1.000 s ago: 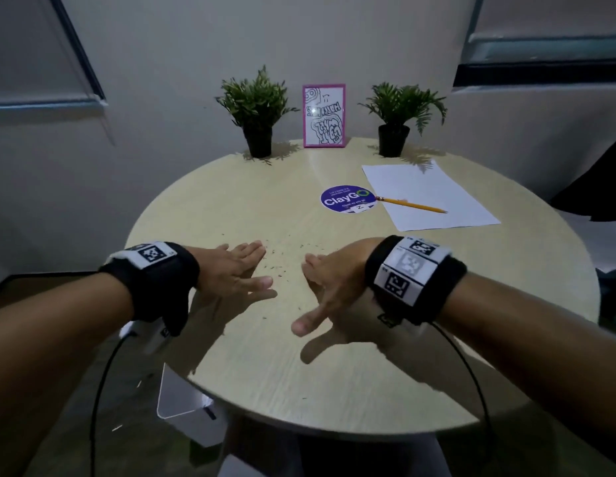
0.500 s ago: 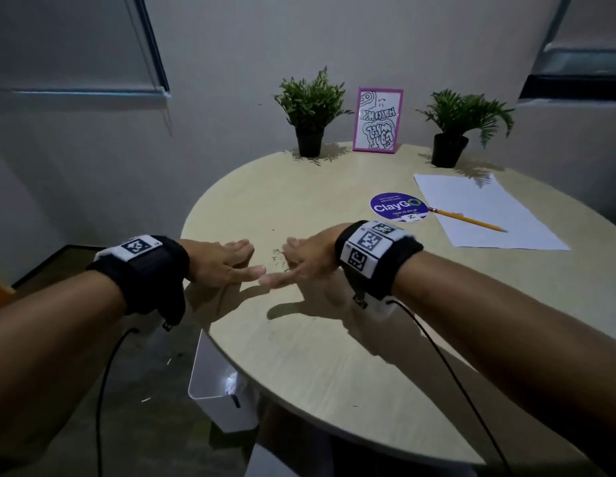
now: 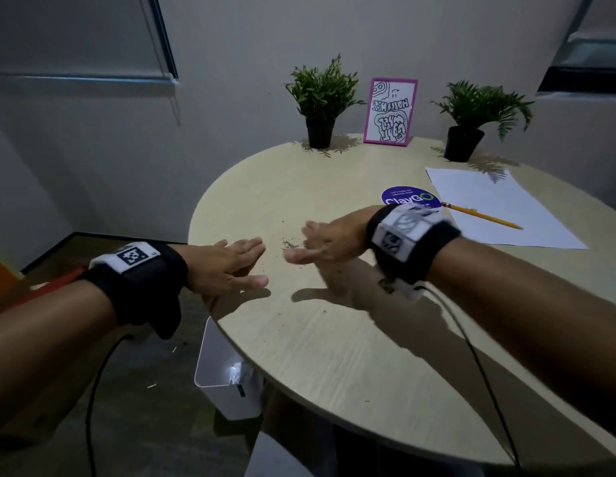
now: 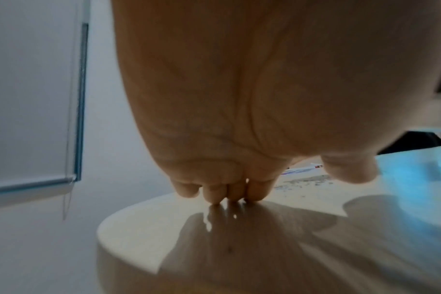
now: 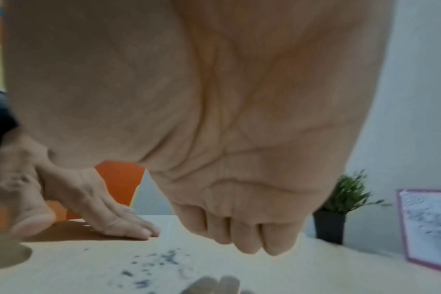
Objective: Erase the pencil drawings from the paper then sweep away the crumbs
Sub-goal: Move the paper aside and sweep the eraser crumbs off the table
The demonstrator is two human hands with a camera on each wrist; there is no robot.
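Left hand (image 3: 227,266) laid at table (image 3: 334,356) edge, fingers straight, pressed together. Right hand (image 3: 329,242) angled opposite, fingers together, nothing held. Dark crumbs (image 3: 292,244) gathered between hands. Paper (image 3: 499,204) seen blank, far right.

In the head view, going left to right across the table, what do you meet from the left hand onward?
left hand → eraser crumbs → right hand → purple round sticker → pencil. Both hands are open and hold nothing. The paper under the pencil spans too wide to place in the order.
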